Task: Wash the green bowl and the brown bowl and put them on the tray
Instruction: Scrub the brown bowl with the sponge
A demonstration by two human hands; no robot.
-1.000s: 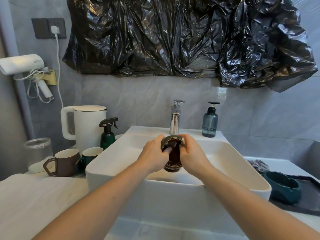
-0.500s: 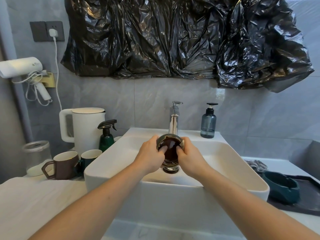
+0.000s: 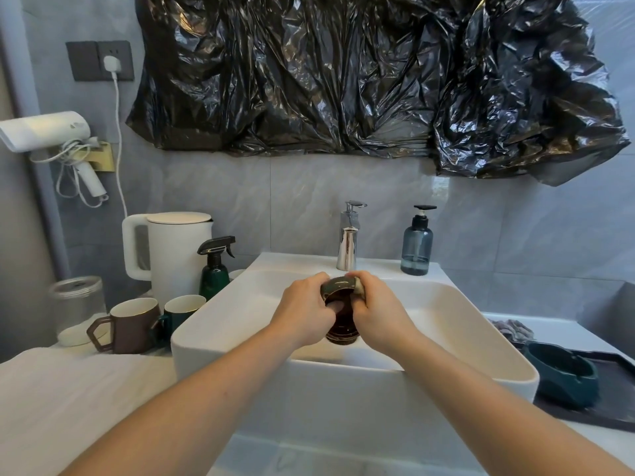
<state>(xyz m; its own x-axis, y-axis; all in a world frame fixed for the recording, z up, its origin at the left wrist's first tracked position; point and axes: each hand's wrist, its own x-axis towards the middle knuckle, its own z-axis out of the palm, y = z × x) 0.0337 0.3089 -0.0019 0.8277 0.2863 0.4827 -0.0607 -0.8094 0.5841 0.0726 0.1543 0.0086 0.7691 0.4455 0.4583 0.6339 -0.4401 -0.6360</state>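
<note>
- Left hand [image 3: 304, 314] is closed around the left side of the brown bowl [image 3: 340, 310], with a fingertip pressed into the dark interior.
- Right hand [image 3: 376, 312] is clamped on the bowl's right side, the thumb laid over the upper rim.
- The brown bowl is held on edge between the 2 hands, its opening turned toward the camera, above the basin of the white sink [image 3: 481, 338] and just in front of the chrome faucet [image 3: 347, 245].
- Whether water is running from the faucet cannot be told.
- The green bowl [image 3: 563, 377] is seen lying tilted on the dark tray [image 3: 611, 400], which rests on the tabletop to the right of the sink.
- A blue-grey soap bottle [image 3: 416, 247] is set on the sink's back ledge, right of the faucet.
- To the left of the sink, a brown mug [image 3: 127, 326], a green mug [image 3: 180, 312], a green spray bottle [image 3: 214, 269] and a white kettle [image 3: 175, 252] are grouped closely together.
- A glass jar [image 3: 77, 309] is placed further left.
- Black plastic sheeting [image 3: 343, 73] is hung on the wall above.
</note>
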